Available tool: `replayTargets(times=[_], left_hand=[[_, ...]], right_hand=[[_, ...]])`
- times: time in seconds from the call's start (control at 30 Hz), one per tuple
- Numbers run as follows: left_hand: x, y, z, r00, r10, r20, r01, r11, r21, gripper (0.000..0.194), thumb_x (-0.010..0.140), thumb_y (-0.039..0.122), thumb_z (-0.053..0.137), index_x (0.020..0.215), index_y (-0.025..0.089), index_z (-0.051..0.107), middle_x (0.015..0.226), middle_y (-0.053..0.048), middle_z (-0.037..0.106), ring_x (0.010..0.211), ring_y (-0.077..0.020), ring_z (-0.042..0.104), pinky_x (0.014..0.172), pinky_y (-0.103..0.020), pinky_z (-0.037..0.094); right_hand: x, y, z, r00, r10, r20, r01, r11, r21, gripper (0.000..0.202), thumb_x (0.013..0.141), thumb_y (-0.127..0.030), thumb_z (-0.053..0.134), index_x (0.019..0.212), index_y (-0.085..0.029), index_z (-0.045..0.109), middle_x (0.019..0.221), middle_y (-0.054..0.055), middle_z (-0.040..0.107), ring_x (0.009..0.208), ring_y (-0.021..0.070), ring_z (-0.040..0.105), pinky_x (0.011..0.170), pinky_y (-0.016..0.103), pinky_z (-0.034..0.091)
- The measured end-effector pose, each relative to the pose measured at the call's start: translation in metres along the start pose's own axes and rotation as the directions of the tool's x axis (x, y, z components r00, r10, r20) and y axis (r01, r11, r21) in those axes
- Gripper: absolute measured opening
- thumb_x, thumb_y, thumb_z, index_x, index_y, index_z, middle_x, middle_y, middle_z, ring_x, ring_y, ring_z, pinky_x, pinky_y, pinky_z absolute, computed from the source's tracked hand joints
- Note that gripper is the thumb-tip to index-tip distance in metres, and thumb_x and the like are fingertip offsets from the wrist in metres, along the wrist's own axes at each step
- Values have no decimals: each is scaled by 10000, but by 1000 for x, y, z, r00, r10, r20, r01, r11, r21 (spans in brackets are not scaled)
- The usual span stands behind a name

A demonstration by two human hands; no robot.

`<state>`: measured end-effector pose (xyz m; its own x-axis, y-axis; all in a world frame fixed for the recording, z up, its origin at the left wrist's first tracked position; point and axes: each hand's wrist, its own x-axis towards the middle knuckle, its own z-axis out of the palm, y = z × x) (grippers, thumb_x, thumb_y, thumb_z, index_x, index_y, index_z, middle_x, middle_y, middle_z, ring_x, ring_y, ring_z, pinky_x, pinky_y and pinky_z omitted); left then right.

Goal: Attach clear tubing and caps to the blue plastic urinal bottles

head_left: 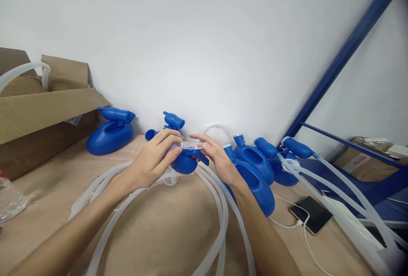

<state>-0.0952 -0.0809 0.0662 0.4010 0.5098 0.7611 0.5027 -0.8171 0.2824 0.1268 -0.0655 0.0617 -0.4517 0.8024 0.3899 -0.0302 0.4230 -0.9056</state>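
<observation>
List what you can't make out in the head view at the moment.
All in the head view:
Blue piece in hand: its left side, covered by the left grip.
Blue bottle behind it: most of its body, hidden by the left grip.
Cardboard box: its inside, hidden by the front flap.
Box label: too small to read.
Clear bottle: cut off by the left edge.
Front tubes: cut off by the bottom edge.

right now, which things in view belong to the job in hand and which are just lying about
Likely part of the job:
blue piece between the left hand and right hand
clear tubes
blue bottles
cardboard box, tubing at its opening

Likely just lying about:
phone
white cable
clear plastic bottle
</observation>
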Motion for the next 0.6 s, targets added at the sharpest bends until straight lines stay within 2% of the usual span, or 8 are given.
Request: replayTargets(times=[0.1,0.2,0.3,0.37,0.47,0.6], left_hand=[[0,5,1,997,-71,21,73,996,-58,217,1070,325,399,1029,206,576,1174,-89,662,1068,-224,637,928,-347,511],[0,10,2,984,-143,105,151,986,-73,231,1067,391,415,1062,217,567,1198,-82,662,1053,-230,639,899,-354,521],[2,15,5,947,-249,204,283,946,-159,305,1067,459,404,975,229,582,986,-35,684,879,-206,649,763,-318,536],[4,18,8,913,-331,239,385,894,-232,371,1054,501,414,853,226,562,817,1,635,739,-177,611,653,-281,511],[5,19,13,876,-429,220,477,833,-281,428,1017,531,468,732,213,504,707,23,542,648,-148,529,580,-256,452],[3,18,18,887,-440,136,460,832,-308,348,978,404,499,693,204,523,734,9,585,693,-157,541,630,-265,462]], right_hand=[[2,1,-1,999,45,-12,-45,998,51,389,993,-449,567,1317,-257,664,847,-1,625,749,140,589,692,248,498],[3,1,2,994,71,-77,-66,995,70,325,966,-429,570,1180,-234,718,766,-15,558,642,120,497,571,224,425],[5,5,7,990,59,-130,-54,998,41,279,939,-404,579,1092,-218,720,730,-24,513,626,117,465,571,228,411],[5,8,12,988,7,-156,-12,999,-32,241,925,-371,584,1059,-210,704,697,-38,481,615,117,454,583,234,410],[3,10,19,982,-91,-164,71,989,-129,174,921,-324,574,1002,-207,674,672,-49,474,591,112,438,582,239,399],[0,5,23,985,-111,-130,90,983,-158,154,925,-333,571,961,-210,656,674,-45,513,581,111,457,573,242,394]])
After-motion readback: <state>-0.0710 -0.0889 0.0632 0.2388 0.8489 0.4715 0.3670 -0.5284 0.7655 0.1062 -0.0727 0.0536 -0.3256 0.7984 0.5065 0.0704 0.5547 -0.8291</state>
